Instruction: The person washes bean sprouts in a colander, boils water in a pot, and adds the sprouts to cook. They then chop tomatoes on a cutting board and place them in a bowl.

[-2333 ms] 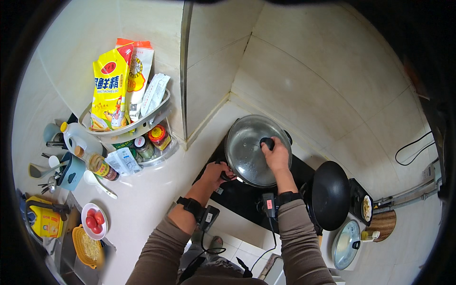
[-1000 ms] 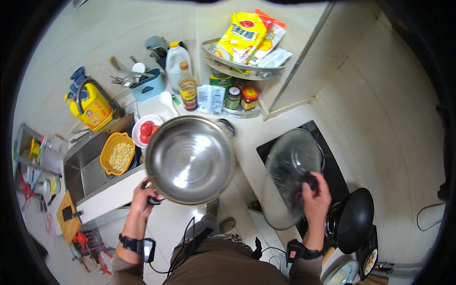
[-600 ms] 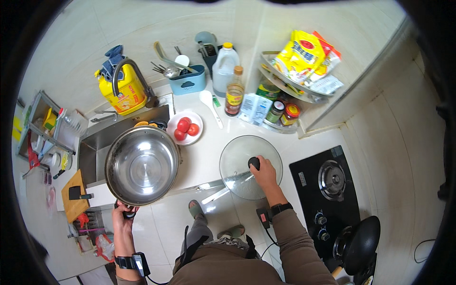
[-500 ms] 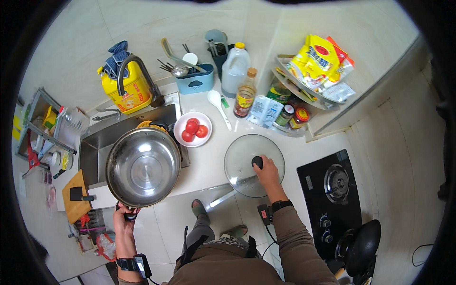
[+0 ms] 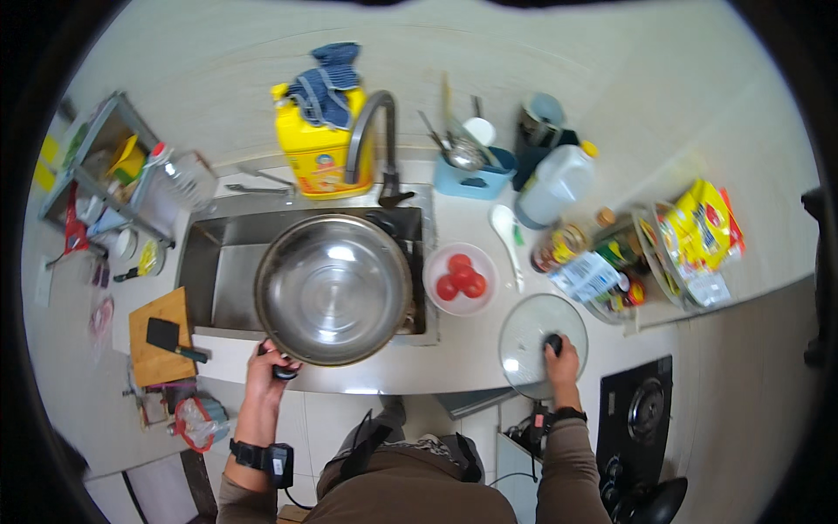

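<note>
Pan [image 5: 334, 288] moved over sink [image 5: 220, 293], held in left hand [image 5: 264, 377]

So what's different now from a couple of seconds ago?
The left hand has carried the pot leftward from the stove to above the sink. The right hand has lifted the lid off and brought it left over the counter. Both hands keep their hold; tomato bowl and wok stayed put.

Here's print across the yellow jug [image 5: 307, 168], red emblem on the yellow bag [image 5: 698, 225], blurred lettering on the pale packet [image 5: 587, 278]
</note>
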Tool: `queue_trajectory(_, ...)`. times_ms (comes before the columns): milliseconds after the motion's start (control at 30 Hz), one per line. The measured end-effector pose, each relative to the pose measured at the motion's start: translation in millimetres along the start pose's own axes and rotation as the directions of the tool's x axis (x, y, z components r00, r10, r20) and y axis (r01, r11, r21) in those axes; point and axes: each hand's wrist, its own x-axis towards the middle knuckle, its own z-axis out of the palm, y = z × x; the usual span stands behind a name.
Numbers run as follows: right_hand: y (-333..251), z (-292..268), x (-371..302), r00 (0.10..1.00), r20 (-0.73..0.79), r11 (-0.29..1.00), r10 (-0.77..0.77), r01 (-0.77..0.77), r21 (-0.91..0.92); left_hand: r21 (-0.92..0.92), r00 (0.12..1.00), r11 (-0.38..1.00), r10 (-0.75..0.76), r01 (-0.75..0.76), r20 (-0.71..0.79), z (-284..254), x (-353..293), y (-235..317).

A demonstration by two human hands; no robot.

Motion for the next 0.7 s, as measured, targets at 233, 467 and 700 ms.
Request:
queue_trajectory(233,-139,-30,38,0.880,-0.188,0.900,-0.436,0.425,-0.099,-0.051,0.989,0.997,-0.070,0.064,-0.131,16,19,9)
queue_trajectory(467,-325,49,125,0.691,-0.068,0.671,-0.720,0.718,0.185,-0.088,0.993,0.995,-0.053,0.044,-0.104,20,23,1)
queue_trajectory(700,-356,95,151,0.673,0.178,0.694,-0.718,0.713,0.101,-0.212,0.996,0.977,0.005,-0.024,-0.088,21,15,-3)
